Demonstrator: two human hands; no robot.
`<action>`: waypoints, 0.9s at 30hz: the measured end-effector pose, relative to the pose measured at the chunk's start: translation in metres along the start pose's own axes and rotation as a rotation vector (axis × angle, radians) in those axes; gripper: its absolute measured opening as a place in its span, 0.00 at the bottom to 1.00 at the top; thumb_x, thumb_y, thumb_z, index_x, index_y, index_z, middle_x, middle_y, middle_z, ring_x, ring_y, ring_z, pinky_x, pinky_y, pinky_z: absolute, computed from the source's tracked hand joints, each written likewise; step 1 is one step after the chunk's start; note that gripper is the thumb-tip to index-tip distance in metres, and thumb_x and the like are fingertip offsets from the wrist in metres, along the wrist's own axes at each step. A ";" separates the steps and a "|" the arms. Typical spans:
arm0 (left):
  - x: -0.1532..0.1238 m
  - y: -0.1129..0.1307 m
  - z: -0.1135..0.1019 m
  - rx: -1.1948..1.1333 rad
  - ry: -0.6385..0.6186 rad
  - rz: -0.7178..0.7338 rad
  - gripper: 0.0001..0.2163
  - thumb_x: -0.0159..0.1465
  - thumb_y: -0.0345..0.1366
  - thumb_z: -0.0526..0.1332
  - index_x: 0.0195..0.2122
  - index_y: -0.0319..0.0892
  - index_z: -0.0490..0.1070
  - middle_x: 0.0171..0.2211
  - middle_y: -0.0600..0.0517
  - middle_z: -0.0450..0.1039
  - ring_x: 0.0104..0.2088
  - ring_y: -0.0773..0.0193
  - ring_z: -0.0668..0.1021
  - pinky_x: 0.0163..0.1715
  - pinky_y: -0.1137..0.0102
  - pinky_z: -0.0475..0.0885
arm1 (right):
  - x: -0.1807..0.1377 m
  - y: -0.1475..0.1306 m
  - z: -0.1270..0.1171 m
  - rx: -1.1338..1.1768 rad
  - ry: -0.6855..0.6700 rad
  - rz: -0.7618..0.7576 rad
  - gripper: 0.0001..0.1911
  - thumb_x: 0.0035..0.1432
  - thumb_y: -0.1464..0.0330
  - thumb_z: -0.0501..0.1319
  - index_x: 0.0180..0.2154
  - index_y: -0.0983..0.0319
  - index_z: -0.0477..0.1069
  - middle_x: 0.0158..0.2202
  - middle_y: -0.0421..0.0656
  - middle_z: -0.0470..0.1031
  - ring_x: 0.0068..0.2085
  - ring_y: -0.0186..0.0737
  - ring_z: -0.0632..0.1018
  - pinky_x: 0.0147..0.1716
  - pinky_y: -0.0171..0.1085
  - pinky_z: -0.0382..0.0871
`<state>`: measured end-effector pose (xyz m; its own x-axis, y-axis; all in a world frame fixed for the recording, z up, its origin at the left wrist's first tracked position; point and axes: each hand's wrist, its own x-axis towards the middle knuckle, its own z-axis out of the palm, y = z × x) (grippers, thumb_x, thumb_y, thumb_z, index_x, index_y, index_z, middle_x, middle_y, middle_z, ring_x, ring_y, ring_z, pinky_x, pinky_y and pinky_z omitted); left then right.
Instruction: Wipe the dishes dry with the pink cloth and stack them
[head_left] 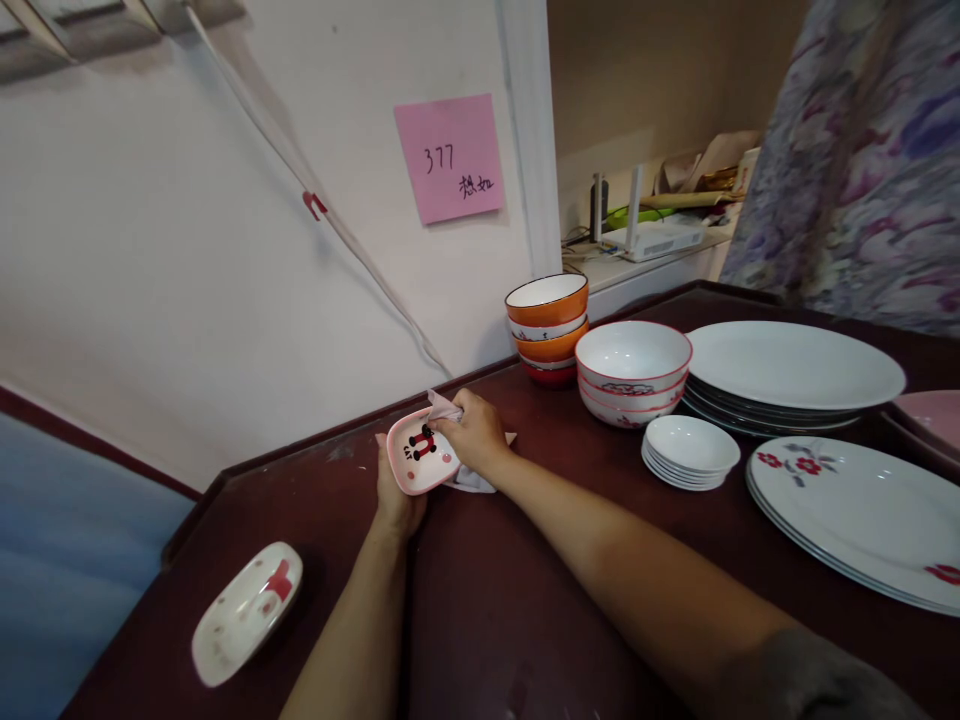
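A small square dish [442, 463] with a pink rim and a red-and-black cat picture is held up, tilted toward me, above the dark table. My left hand [397, 500] grips it from the left side and below, some fingers hidden behind it. In my right hand [478, 432] a pale cloth [445, 407] is pinched and pressed against the dish's upper right edge. More of the cloth hangs behind the dish and under my right wrist. To the left, an oblong white dish [238, 620] with a red-and-pink pattern lies on the table.
Orange and white bowls [551, 345] are stacked by the wall, beside red-rimmed white bowls [634, 375]. Small white dishes [688, 448], large white plates [795, 365] and flowered oval plates [862, 510] are piled at right. A white cable [360, 255] runs down the wall.
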<state>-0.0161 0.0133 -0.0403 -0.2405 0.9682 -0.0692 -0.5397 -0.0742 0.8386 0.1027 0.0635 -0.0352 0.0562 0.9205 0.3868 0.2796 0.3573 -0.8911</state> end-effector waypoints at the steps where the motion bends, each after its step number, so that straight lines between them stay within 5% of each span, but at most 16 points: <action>1: 0.000 0.000 0.000 0.007 -0.014 -0.005 0.28 0.65 0.56 0.47 0.44 0.37 0.76 0.40 0.42 0.79 0.45 0.51 0.79 0.47 0.58 0.73 | 0.000 -0.001 -0.001 -0.024 0.006 -0.003 0.15 0.45 0.63 0.69 0.25 0.59 0.62 0.26 0.37 0.67 0.29 0.37 0.68 0.28 0.34 0.54; 9: 0.000 -0.003 -0.008 0.035 -0.193 -0.036 0.28 0.61 0.58 0.54 0.47 0.37 0.75 0.43 0.41 0.78 0.46 0.48 0.77 0.46 0.56 0.73 | 0.003 0.001 -0.007 -0.055 0.003 -0.234 0.07 0.52 0.70 0.63 0.34 0.59 0.66 0.35 0.40 0.69 0.36 0.39 0.70 0.35 0.36 0.61; 14: 0.000 -0.005 -0.008 0.082 -0.206 -0.001 0.25 0.61 0.55 0.57 0.44 0.37 0.76 0.41 0.42 0.78 0.44 0.49 0.77 0.44 0.58 0.73 | -0.004 -0.006 -0.016 -0.345 0.006 -0.560 0.09 0.57 0.75 0.57 0.38 0.58 0.70 0.39 0.44 0.70 0.42 0.43 0.68 0.39 0.39 0.59; 19: -0.003 -0.004 0.001 0.094 -0.165 0.146 0.17 0.59 0.45 0.62 0.43 0.38 0.76 0.40 0.47 0.78 0.44 0.56 0.77 0.45 0.64 0.72 | -0.008 -0.011 -0.017 -0.445 -0.021 -0.869 0.10 0.65 0.68 0.53 0.39 0.57 0.73 0.41 0.43 0.72 0.42 0.43 0.67 0.40 0.42 0.56; 22: -0.005 -0.002 0.004 0.090 -0.176 0.128 0.14 0.58 0.40 0.63 0.43 0.39 0.75 0.40 0.49 0.78 0.43 0.57 0.77 0.43 0.65 0.72 | -0.008 -0.012 -0.016 -0.408 -0.046 -0.815 0.08 0.63 0.69 0.55 0.39 0.57 0.73 0.41 0.43 0.73 0.42 0.43 0.67 0.39 0.41 0.56; 27: -0.006 0.001 0.001 0.103 -0.180 -0.005 0.22 0.62 0.51 0.57 0.44 0.37 0.75 0.36 0.44 0.78 0.39 0.52 0.79 0.38 0.60 0.75 | -0.002 0.000 -0.011 -0.224 -0.036 -0.485 0.05 0.57 0.71 0.60 0.37 0.59 0.71 0.38 0.43 0.70 0.41 0.42 0.68 0.39 0.38 0.59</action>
<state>-0.0145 0.0071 -0.0387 -0.0846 0.9963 0.0164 -0.4526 -0.0531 0.8901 0.1131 0.0603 -0.0334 -0.1619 0.6639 0.7301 0.4636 0.7043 -0.5376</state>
